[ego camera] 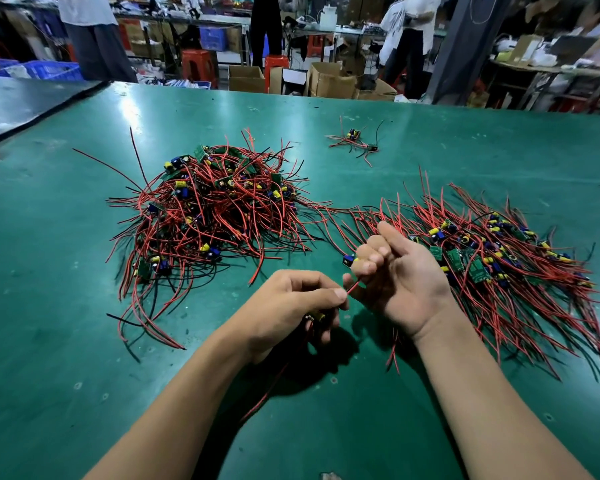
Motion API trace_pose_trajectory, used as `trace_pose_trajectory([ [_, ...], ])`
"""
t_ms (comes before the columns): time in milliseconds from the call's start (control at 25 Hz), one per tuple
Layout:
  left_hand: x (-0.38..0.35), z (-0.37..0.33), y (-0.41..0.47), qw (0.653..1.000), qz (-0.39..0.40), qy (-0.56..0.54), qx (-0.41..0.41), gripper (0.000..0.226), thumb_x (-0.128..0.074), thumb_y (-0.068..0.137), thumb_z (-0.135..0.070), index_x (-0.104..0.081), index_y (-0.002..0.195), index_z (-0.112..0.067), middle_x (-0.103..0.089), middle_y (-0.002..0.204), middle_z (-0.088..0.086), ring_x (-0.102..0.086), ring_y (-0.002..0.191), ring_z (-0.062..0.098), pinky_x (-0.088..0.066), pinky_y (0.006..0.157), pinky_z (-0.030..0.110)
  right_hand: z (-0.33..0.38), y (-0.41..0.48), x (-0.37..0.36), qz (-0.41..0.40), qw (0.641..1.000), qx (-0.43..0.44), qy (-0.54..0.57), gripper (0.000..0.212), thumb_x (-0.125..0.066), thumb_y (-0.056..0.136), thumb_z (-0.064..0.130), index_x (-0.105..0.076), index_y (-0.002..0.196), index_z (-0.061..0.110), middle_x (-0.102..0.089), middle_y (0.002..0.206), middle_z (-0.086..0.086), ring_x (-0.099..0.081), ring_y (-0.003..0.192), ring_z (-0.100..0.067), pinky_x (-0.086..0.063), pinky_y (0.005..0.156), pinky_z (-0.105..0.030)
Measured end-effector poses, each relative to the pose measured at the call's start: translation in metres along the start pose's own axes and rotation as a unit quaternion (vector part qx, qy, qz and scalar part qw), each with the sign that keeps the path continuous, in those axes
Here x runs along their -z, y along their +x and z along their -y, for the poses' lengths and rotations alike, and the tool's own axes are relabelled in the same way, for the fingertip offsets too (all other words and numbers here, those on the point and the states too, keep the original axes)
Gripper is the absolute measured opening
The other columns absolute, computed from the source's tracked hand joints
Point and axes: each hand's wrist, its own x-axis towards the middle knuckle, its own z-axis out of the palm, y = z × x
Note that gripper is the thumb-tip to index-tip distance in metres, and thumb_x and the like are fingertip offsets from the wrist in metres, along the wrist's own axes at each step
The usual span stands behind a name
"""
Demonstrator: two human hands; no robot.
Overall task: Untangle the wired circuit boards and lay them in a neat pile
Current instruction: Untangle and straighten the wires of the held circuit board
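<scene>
Left hand [293, 301] and right hand [400, 275] pinch one wire [352, 288] (one heap [208, 209], one pile [499, 261]).

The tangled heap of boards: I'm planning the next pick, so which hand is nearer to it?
Left. The left hand is in front of the tangled heap, by its trailing wires; the right hand is further right, beside the neat pile.

Bright, even overhead light leaves pale glare on the far table [187, 109]; soft shadows lie under the left hand [291, 303] and right hand [395, 275]. Far right blurs; edges bow.
</scene>
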Motion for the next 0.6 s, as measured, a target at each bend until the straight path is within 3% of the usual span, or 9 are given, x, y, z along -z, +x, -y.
trace_pose_trajectory([
  [40, 0.0, 0.0, -0.001, 1.0, -0.001, -0.001, 0.01, 0.016, -0.065, 0.089, -0.012, -0.07, 0.074, -0.009, -0.061, 0.062, 0.012, -0.054, 0.047, 0.022, -0.042, 0.049, 0.026, 0.0, -0.001, 0.001, 0.009, 1.0, -0.004, -0.004, 0.065, -0.036, 0.104, 0.046, -0.064, 0.054, 0.016, -0.061, 0.06, 0.001, -0.062, 0.052, -0.016, -0.059, 0.062, -0.036],
  [120, -0.002, 0.0, 0.0, 0.999, -0.033, -0.014, 0.037, 0.016, -0.065, 0.091, -0.017, -0.071, 0.078, -0.008, -0.064, 0.067, 0.013, -0.058, 0.048, 0.021, -0.047, 0.048, 0.024, -0.005, 0.001, 0.0, -0.011, 0.997, 0.012, -0.073, 0.065, -0.033, 0.102, 0.057, -0.077, 0.082, 0.015, -0.076, 0.086, -0.003, -0.072, 0.067, -0.018, -0.061, 0.063, -0.037],
  [200, -0.001, -0.001, 0.005, 0.993, -0.084, -0.062, 0.048, 0.03, -0.059, 0.095, -0.032, -0.07, 0.085, -0.006, -0.071, 0.078, 0.014, -0.066, 0.056, 0.022, -0.056, 0.054, 0.027, -0.012, 0.005, 0.0, -0.062, 0.987, 0.034, -0.144, 0.072, -0.036, 0.094, 0.071, -0.071, 0.11, 0.011, -0.077, 0.099, -0.005, -0.074, 0.076, -0.019, -0.061, 0.062, -0.035],
  [280, 0.004, -0.002, 0.012, 0.983, -0.111, -0.139, 0.055, 0.053, -0.044, 0.097, -0.052, -0.068, 0.098, -0.005, -0.075, 0.094, 0.016, -0.072, 0.075, 0.027, -0.061, 0.069, 0.034, -0.016, 0.008, 0.002, -0.092, 0.978, 0.056, -0.179, 0.077, -0.044, 0.086, 0.075, -0.066, 0.119, 0.008, -0.077, 0.1, -0.006, -0.074, 0.082, -0.02, -0.062, 0.063, -0.035],
  [400, 0.013, -0.003, 0.017, 0.972, -0.104, -0.205, 0.055, 0.075, -0.026, 0.095, -0.068, -0.06, 0.118, -0.005, -0.073, 0.11, 0.016, -0.071, 0.1, 0.029, -0.056, 0.09, 0.04, -0.018, 0.007, 0.0, -0.104, 0.958, 0.102, -0.246, 0.074, -0.052, 0.077, 0.075, -0.068, 0.115, 0.013, -0.078, 0.1, -0.002, -0.075, 0.089, -0.021, -0.063, 0.072, -0.033],
  [480, 0.015, 0.0, 0.02, 0.971, -0.113, -0.206, 0.051, 0.08, -0.021, 0.093, -0.071, -0.058, 0.125, -0.008, -0.072, 0.113, 0.014, -0.069, 0.106, 0.028, -0.049, 0.1, 0.042, -0.022, 0.004, -0.003, -0.111, 0.918, 0.163, -0.343, 0.059, -0.062, 0.077, 0.069, -0.071, 0.108, 0.02, -0.077, 0.097, 0.002, -0.073, 0.089, -0.015, -0.059, 0.072, -0.028],
  [600, 0.018, 0.002, 0.022, 0.967, -0.111, -0.227, 0.044, 0.083, -0.018, 0.091, -0.075, -0.053, 0.133, -0.012, -0.07, 0.118, 0.015, -0.069, 0.101, 0.025, -0.047, 0.099, 0.039, -0.036, 0.002, -0.003, -0.086, 0.816, 0.247, -0.516, 0.038, -0.08, 0.081, 0.047, -0.071, 0.112, 0.028, -0.068, 0.102, 0.003, -0.063, 0.09, -0.006, -0.048, 0.08, -0.016],
])
